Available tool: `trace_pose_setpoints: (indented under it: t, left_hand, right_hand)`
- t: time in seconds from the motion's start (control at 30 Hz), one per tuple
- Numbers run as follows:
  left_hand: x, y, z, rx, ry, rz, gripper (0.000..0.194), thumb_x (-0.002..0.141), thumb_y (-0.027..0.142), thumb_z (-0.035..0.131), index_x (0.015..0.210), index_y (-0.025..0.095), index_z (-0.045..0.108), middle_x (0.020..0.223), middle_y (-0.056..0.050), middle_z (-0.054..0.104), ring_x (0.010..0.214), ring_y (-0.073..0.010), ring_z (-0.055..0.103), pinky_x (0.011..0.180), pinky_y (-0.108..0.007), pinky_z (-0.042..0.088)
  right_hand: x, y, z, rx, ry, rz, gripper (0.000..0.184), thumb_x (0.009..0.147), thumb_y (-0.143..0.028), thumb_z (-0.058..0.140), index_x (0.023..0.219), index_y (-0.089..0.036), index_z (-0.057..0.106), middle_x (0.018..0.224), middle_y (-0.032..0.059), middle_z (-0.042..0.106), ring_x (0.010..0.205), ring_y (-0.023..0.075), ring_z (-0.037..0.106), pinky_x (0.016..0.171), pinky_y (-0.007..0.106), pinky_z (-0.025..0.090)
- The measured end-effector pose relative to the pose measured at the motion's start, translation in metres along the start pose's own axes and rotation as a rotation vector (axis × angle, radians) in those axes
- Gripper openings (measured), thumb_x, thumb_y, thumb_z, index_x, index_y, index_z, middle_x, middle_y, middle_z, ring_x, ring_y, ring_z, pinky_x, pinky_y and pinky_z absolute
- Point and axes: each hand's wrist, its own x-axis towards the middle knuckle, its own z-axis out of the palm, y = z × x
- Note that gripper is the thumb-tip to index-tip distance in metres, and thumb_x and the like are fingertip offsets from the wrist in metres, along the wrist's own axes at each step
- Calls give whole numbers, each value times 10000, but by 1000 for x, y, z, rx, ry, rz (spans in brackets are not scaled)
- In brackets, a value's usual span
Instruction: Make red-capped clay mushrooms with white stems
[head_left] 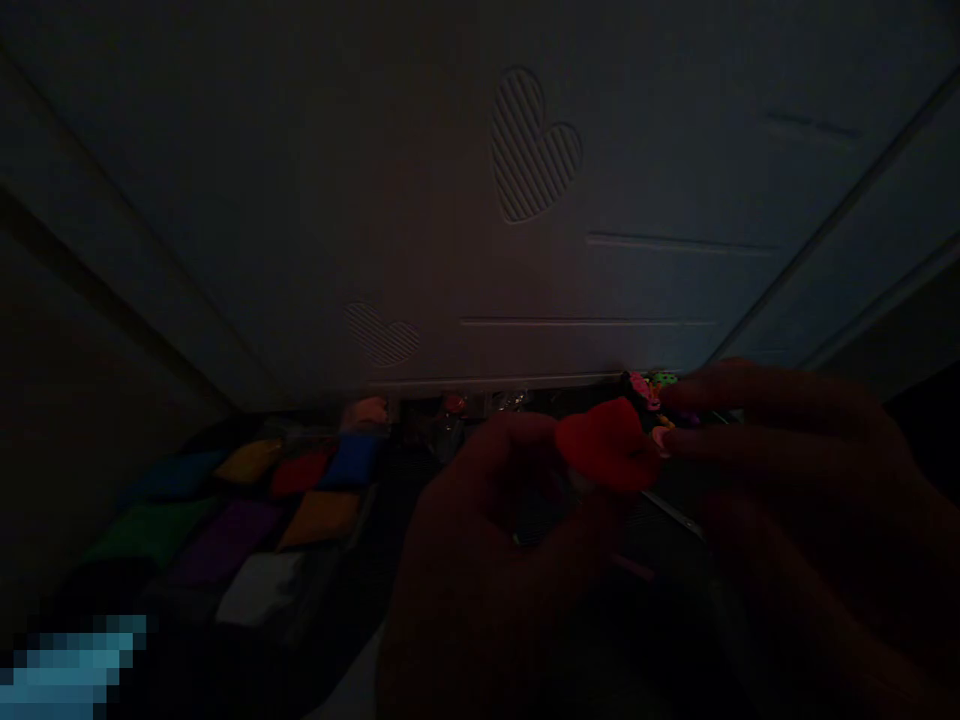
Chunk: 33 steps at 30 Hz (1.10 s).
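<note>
The view is very dark. My left hand (517,540) pinches a soft red piece, which looks like modelling clay (607,445), between thumb and fingers. This piece is broad, with a raised upper part. To its right, my right hand (795,470) has its fingers stretched out and its thumb apart. Its fingertips are close to the red clay's right edge; I cannot tell whether they touch. A small pink round thing (661,440) shows at those fingertips, and whether it is held is unclear.
On the left lie packets in several colours, among them a green packet (150,528), a purple packet (229,540) and a white packet (261,588). A thin metallic tool (675,515) lies beneath the hands. Small colourful pieces (643,390) sit by the pale panel (420,200) with embossed hearts.
</note>
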Motion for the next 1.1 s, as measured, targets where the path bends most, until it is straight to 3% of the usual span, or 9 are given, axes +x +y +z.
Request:
trace_pose_setpoints:
  t: [0.27, 0.6, 0.93, 1.1]
  left_hand:
    - [1, -2, 0, -12, 7, 31, 171, 653, 283, 751, 799, 281, 662, 729, 48, 665, 704, -140, 649, 624, -224, 505]
    - [0, 1, 2, -68, 15, -37, 168, 643, 252, 758, 764, 297, 651, 716, 67, 638, 723, -118, 627, 620, -195, 486]
    - [1, -6, 0, 51, 58, 75, 163, 619, 283, 733, 763, 314, 663, 685, 52, 630, 643, -146, 625, 604, -234, 522]
    - [3, -12, -1, 35, 73, 164, 201, 568, 370, 775, 743, 340, 680, 647, 48, 634, 608, -176, 637, 538, -256, 521]
  right_hand:
    - [-1, 3, 2, -26, -27, 9, 178, 916, -394, 461, 996, -333, 609, 1107, -43, 601, 968, 165, 581, 779, 331, 477]
    - [0, 6, 0, -31, -34, 13, 175, 922, -401, 454, 979, -338, 607, 1103, -66, 597, 959, 129, 575, 771, 292, 462]
    - [-3, -2, 6, 30, 4, 60, 184, 916, -410, 464, 932, -337, 633, 1147, -80, 592, 1006, 138, 574, 844, 307, 455]
    - [5, -1, -3, 77, -67, -32, 135, 872, -240, 558, 978, -252, 641, 1108, -29, 628, 993, 131, 593, 834, 276, 460]
